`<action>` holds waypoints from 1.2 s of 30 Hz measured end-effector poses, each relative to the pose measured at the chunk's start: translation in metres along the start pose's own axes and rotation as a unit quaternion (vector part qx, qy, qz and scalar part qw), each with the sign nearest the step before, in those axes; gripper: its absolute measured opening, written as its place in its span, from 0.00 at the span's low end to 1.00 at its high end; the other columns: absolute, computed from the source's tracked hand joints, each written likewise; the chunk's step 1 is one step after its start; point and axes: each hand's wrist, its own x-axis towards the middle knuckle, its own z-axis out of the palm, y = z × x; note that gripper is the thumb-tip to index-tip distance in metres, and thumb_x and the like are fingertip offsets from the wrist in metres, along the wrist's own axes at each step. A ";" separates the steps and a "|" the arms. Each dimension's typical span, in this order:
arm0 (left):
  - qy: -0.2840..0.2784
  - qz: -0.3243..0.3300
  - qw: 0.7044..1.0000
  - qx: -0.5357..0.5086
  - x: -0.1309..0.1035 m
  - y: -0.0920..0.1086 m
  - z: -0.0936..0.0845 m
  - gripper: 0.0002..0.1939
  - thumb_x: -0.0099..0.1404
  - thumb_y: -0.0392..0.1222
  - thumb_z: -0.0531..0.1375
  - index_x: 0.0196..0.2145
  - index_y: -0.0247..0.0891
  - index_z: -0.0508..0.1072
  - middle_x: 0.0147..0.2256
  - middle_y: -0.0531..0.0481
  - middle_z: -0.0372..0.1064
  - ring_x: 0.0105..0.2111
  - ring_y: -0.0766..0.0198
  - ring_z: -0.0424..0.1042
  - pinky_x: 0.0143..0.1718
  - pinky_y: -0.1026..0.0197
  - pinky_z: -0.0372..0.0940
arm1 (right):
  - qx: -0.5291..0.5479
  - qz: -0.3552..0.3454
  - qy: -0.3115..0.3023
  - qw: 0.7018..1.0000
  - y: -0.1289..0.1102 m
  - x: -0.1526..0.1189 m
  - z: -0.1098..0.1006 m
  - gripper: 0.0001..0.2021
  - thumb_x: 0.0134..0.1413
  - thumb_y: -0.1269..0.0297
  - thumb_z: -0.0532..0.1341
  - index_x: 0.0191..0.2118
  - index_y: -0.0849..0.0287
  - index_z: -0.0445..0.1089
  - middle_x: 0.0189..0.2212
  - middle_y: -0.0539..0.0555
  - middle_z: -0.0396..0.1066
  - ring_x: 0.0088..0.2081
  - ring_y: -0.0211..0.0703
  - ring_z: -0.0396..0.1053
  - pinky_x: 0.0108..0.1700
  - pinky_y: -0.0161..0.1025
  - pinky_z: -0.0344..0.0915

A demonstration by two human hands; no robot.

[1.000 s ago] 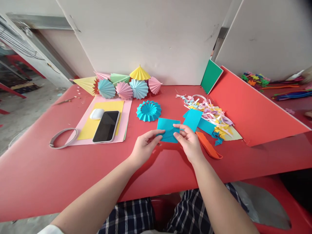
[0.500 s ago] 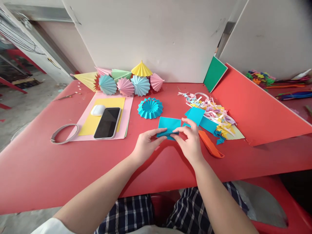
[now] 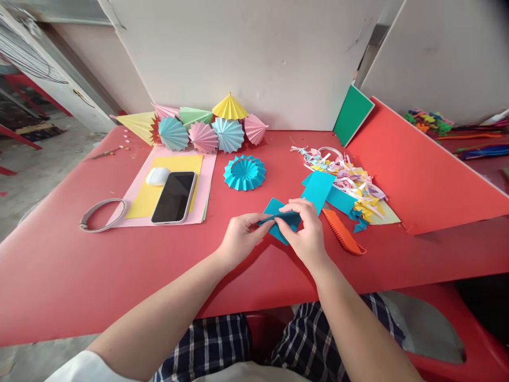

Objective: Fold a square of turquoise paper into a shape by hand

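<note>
Folded blue paper (image 3: 291, 217) sits right between the two hands, up off the near-middle of the red table (image 3: 131, 286) as far as I can judge. Long axis runs roughly left-right, wrist to wrist across the gap, narrow edge facing the person. Neither hand is clearly nearer: left hand (image 3: 240, 239) pinches the left end between thumb and fingers, right hand (image 3: 306, 228) has thumb and fingertips on the middle and right part. Both gripping, nothing let go. A flat blue piece (image 3: 274, 206) shows under the fold, set on the slant, one corner pointing far and another near. Can't tell if it's joined to the fold or loose below it. Blue sheets (image 3: 321, 187) lie just beyond the right hand, orange toothed tool (image 3: 344, 233) just to its right, pleated blue ring (image 3: 244, 183) farther off, a bit left of the paper. Phone (image 3: 174, 197) is well left. Diff vs half a second ago: flat piece was square-on, its far edge running left-right; now it's skewed, corner out. Fold now reads as a slimmer, darker band, and the right index lies across it more.
</note>
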 end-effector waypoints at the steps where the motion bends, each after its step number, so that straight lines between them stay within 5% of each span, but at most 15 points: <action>1: -0.001 0.001 1.000 0.003 0.000 0.000 0.000 0.13 0.61 0.48 0.57 0.35 0.37 0.77 0.29 0.51 0.75 0.27 0.64 0.71 0.30 0.65 0.65 | -0.001 0.004 -0.003 1.000 -0.001 0.000 0.000 0.06 0.52 0.66 0.59 0.38 0.53 0.64 0.35 0.53 0.72 0.45 0.46 0.68 0.55 0.53 0.58; 7: 0.002 -0.002 1.000 0.028 -0.001 0.003 0.001 0.13 0.61 0.46 0.57 0.33 0.36 0.77 0.27 0.52 0.74 0.27 0.65 0.70 0.29 0.65 0.64 | 0.018 0.005 -0.022 1.000 -0.004 -0.002 0.002 0.13 0.52 0.70 0.57 0.44 0.53 0.61 0.36 0.51 0.72 0.37 0.39 0.71 0.59 0.52 0.52; 18: 0.010 -0.016 0.999 0.035 -0.002 0.004 -0.002 0.14 0.60 0.47 0.57 0.30 0.35 0.76 0.23 0.53 0.71 0.23 0.68 0.65 0.26 0.67 0.59 | -0.013 0.033 0.035 0.999 0.010 0.005 -0.005 0.20 0.49 0.76 0.56 0.49 0.54 0.59 0.30 0.49 0.70 0.36 0.41 0.70 0.46 0.48 0.65; 23: 0.034 -0.031 0.999 0.023 -0.001 0.002 -0.004 0.14 0.60 0.48 0.57 0.27 0.35 0.74 0.20 0.55 0.65 0.20 0.70 0.61 0.23 0.68 0.56 | -0.017 0.078 0.101 0.992 0.014 0.006 -0.013 0.16 0.53 0.72 0.56 0.48 0.55 0.62 0.32 0.52 0.70 0.38 0.43 0.68 0.44 0.46 0.66; 30: 0.021 -0.023 0.999 -0.008 -0.002 0.000 -0.001 0.12 0.60 0.47 0.58 0.30 0.36 0.76 0.26 0.52 0.72 0.26 0.66 0.69 0.29 0.66 0.62 | 0.082 0.076 -0.055 0.992 0.003 0.002 -0.009 0.16 0.52 0.64 0.61 0.47 0.52 0.64 0.41 0.53 0.72 0.44 0.44 0.68 0.47 0.45 0.66; 36: 0.022 -0.023 0.999 0.025 -0.001 0.000 0.001 0.11 0.60 0.46 0.58 0.32 0.37 0.76 0.26 0.52 0.73 0.24 0.67 0.69 0.28 0.66 0.64 | 0.104 0.046 -0.082 0.990 0.001 -0.002 -0.002 0.20 0.54 0.70 0.58 0.52 0.50 0.60 0.43 0.53 0.70 0.42 0.40 0.69 0.43 0.38 0.68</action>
